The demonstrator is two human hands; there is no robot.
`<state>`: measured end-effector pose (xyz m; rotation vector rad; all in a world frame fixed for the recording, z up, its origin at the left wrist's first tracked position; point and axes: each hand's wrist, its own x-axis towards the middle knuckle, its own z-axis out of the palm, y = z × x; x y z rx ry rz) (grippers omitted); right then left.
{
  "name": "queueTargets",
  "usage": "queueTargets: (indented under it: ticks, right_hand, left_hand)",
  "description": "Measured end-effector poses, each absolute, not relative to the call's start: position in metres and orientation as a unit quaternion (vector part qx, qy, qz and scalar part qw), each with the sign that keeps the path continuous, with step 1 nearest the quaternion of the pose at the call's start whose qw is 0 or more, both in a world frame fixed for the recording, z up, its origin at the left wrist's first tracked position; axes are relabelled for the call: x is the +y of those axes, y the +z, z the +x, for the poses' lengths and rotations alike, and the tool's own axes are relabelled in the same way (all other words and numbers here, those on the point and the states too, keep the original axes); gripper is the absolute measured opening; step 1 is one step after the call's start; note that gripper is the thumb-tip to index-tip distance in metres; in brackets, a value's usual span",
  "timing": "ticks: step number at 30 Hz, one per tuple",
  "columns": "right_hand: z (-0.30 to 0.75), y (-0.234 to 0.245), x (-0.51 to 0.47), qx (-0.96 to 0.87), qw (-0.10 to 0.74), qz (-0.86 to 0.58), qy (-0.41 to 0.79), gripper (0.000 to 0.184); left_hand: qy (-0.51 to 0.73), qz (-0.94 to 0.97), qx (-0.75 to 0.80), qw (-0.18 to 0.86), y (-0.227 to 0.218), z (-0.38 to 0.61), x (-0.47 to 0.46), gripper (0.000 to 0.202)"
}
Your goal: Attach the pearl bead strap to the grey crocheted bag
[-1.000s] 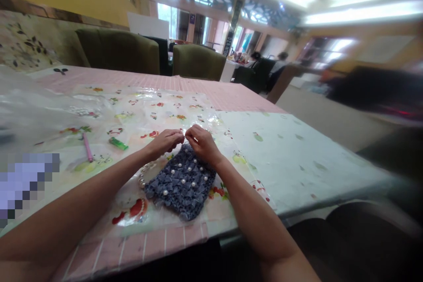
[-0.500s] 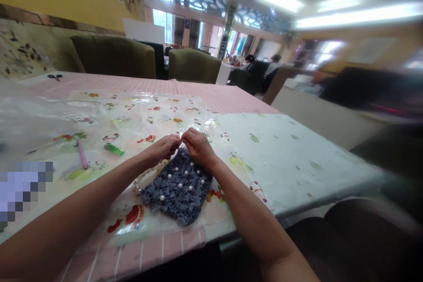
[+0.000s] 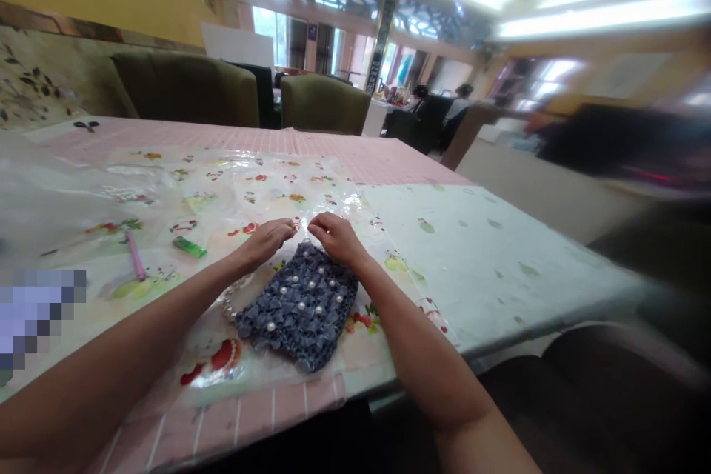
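Observation:
A dark blue-grey crocheted bag dotted with white pearl beads lies flat on the table in front of me. From its left side runs a pearl strand handle, partly covered by my left forearm. Just beyond the bag's far edge, my left hand is closed in a pinch. My right hand pinches too, its wrist over the bag's far right corner. A small gap separates the fingertips. Whatever either pinch holds is too small to make out.
On the patterned plastic sheet to the left lie a pink pen-like stick and a small green packet. Clear plastic film is bunched at far left. Black scissors rest near the back edge. Armchairs stand behind.
My hands were touching at the fingertips and have parted slightly, the right hand's fingers showing more. The bag lies where it was.

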<state>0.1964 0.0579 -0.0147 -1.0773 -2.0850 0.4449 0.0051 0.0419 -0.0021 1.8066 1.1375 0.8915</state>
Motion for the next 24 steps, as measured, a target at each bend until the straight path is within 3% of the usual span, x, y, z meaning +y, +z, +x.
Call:
queueTargets:
  ticks: [5, 11, 24]
  right_hand:
    - [0.189, -0.01, 0.05, -0.791, 0.406, -0.372, 0.269, 0.012]
    - [0.19, -0.014, 0.053, -0.726, 0.436, -0.385, 0.367, 0.016]
    - [0.191, -0.01, 0.047, -0.632, 0.427, -0.319, 0.563, 0.022]
  left_hand:
    - [0.327, 0.767, 0.412, 0.367, 0.0, 0.011, 0.039, 0.022]
    - [0.368, 0.8, 0.417, 0.225, -0.005, 0.014, 0.038, 0.017]
    - [0.359, 0.826, 0.391, 0.189, -0.002, 0.011, 0.039, 0.015]
